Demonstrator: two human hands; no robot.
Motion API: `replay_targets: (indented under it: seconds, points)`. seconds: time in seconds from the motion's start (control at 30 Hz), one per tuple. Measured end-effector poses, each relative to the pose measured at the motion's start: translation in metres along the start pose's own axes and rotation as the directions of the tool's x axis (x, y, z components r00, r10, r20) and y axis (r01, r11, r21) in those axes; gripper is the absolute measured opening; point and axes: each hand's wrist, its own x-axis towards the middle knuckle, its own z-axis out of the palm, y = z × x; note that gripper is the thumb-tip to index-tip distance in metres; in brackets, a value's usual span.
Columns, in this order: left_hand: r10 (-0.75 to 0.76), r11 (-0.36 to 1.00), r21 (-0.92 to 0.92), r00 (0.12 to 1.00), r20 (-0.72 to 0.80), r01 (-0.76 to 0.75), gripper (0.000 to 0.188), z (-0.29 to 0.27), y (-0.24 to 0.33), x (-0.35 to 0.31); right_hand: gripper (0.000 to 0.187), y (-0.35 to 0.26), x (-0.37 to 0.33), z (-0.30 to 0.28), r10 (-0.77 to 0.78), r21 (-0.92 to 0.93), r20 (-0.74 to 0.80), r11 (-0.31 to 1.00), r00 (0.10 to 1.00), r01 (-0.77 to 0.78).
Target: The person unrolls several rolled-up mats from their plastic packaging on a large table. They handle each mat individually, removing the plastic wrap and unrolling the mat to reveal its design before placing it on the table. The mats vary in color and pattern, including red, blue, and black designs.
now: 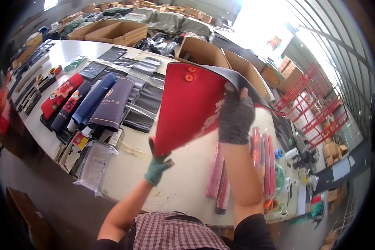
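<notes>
A red mat (183, 108) with a grey underside, orange round marks and white lettering hangs bent above the table. My right hand (237, 118), in a dark fingerless glove, is closed on its upper right edge. At the mat's lower left corner, my left hand (157, 168) in a green glove grips it; part of that grip is hidden. To the left lie rolled mats: a red one (61, 95), a blue one (95, 100) and a purple-grey one (112, 104). Plastic-wrapped pink rolls (215, 175) and red rolls (266, 158) lie around my right forearm.
Black plastic bags (140, 118) lie on the white table (175, 183). A clear plastic bin (95, 164) stands at its near left edge. Cardboard boxes (120, 33) line the far side. Tape rolls (270, 205) sit at right, red trolleys (308, 104) beyond. Another person (2, 108) stands at far left.
</notes>
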Motion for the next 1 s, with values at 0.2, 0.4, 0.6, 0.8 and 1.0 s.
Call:
replay_targets:
  seconds: [0.2,0.4,0.6,0.8,1.0]
  points:
    - [0.470,0.814,0.402,0.882,-0.030,-0.420,0.060,-0.032,0.086,0.067,0.033,-0.067,-0.006,-0.001,0.026,-0.055,0.224,0.998,0.974,-0.015]
    - [0.388,0.919,-0.117,0.917,0.091,-0.377,0.094,-0.089,0.139,0.061,0.036,-0.107,0.014,0.029,0.064,0.435,0.365,0.871,0.929,-0.231]
    - [0.233,0.896,-0.430,0.943,0.236,-0.114,0.105,-0.027,0.113,0.041,0.016,0.040,0.094,0.026,0.223,0.384,0.355,0.850,0.908,-0.359]
    - [-0.067,0.866,-0.481,0.985,0.160,0.137,0.071,-0.087,0.015,-0.019,0.024,0.200,0.016,-0.025,0.594,0.432,0.462,0.498,0.659,-0.752]
    - [-0.309,0.734,-0.626,0.950,0.036,0.262,0.020,-0.125,-0.038,-0.037,0.051,0.340,-0.126,-0.193,0.647,-0.418,0.760,0.406,0.068,0.813]
